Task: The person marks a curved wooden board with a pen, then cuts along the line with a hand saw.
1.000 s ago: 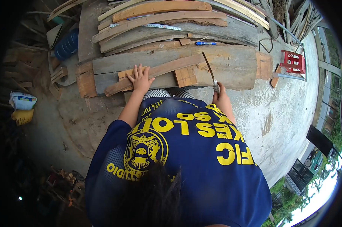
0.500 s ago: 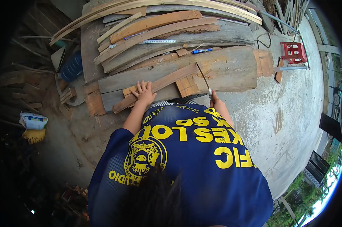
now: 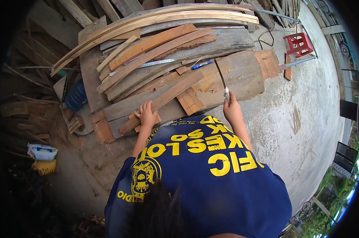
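Outdoors, wooden strip [image 3: 175,92] under left hand [image 3: 147,114]; right hand [image 3: 231,109] grips blade [image 3: 220,73].

Navy shirt [image 3: 211,174], yellow lettering; red stool [image 3: 299,43]; blue pen [image 3: 201,64]; reddish-brown plank [image 3: 163,99].

The handle of the blade [image 3: 220,74] is hidden inside the right hand [image 3: 231,110]; its teeth are too small to be told. Part of the slat [image 3: 169,93] is covered by the left hand [image 3: 147,115]. At 11 o'clock, the marks on the ruler [image 3: 152,63] cannot be read.
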### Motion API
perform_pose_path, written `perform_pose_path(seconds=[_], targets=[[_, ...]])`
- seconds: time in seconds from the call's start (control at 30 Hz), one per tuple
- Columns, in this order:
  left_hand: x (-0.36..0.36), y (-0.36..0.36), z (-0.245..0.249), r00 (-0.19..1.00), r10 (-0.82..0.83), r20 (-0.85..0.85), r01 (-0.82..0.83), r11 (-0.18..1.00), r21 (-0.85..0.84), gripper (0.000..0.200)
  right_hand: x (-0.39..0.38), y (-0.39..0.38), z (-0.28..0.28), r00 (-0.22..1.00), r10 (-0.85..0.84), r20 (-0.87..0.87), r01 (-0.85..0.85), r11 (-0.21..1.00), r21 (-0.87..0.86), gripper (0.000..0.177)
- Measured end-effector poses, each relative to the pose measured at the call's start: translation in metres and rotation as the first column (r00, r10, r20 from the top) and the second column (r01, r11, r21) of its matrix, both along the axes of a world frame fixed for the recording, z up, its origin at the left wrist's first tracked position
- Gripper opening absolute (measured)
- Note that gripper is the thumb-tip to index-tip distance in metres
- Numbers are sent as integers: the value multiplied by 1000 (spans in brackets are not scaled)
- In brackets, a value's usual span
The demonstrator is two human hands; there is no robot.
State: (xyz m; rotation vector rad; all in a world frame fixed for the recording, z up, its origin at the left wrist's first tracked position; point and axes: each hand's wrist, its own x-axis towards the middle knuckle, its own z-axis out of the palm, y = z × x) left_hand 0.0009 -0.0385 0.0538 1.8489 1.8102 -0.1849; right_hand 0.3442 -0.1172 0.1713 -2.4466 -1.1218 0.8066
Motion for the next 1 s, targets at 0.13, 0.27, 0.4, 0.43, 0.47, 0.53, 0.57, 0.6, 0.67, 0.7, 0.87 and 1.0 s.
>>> perform_pose_path(seconds=[0.13, 0.27, 0.4, 0.43, 0.47, 0.53, 0.57, 0.6, 0.67, 0.7, 0.87, 1.0], targets=[[-3, 40, 10, 1000, 27, -16, -26, 999, 20, 63, 11, 3, -25, 998, -63, -10, 62, 997, -40, 44], [-2, 81, 1, 998, -16, -68, 20, 998, 61, 62, 24, 5, -76, 980, -199, 5, 199, 979, 39, 43], [14, 121, 3, 988, -76, -138, 86, 994, 69, 62, 41, 23, -124, 893, -451, -3, 445, 879, 175, 37], [21, 131, 7, 987, -70, -146, 81, 995, 64, 62, 47, 29, -134, 867, -497, -45, 494, 845, 204, 36], [28, 141, 10, 986, -66, -156, 77, 995, 60, 61, 55, 38, -144, 856, -512, -65, 514, 833, 206, 36], [38, 162, 15, 976, -110, -189, 134, 984, 119, 60, 70, 55, -175, 817, -577, 1, 555, 786, 273, 39], [44, 173, 18, 980, -98, -173, 126, 979, 161, 60, 77, 65, -190, 802, -596, -19, 579, 770, 267, 39], [48, 184, 21, 984, -88, -156, 119, 972, 201, 61, 83, 75, -205, 785, -619, 37, 581, 755, 306, 41], [50, 209, 22, 974, -136, -181, 178, 954, 241, 62, 83, 92, -230, 747, -661, 69, 608, 722, 330, 43], [51, 223, 22, 982, -111, -155, 144, 963, 227, 64, 80, 101, -243, 733, -657, 174, 592, 743, 313, 43], [40, 288, -13, 988, -123, -98, 140, 973, 186, 66, 69, 121, -260, 646, -661, 382, 642, 741, 196, 42], [82, 293, -15, 975, -49, -215, 49, 999, -4, 67, 70, 114, -266, 648, -640, 413, 611, 761, 220, 38]])
